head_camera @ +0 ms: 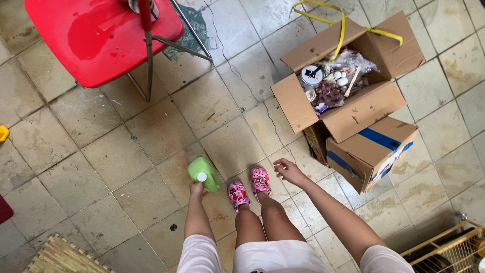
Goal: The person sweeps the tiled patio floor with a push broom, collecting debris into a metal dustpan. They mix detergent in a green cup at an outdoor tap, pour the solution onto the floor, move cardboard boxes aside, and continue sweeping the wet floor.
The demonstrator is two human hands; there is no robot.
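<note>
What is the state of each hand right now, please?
Left hand: closed, holding a green bottle with a white cap.
Right hand: open, fingers loosely curled, holding nothing.

L arm hangs straight down, left hand [197, 190] closed in a grip. R arm reaches fwd and slightly out, elbow nearly straight; right hand [289, 171] open, fingers loosely curled, holding nothing. Both legs straight, feet together.
</note>
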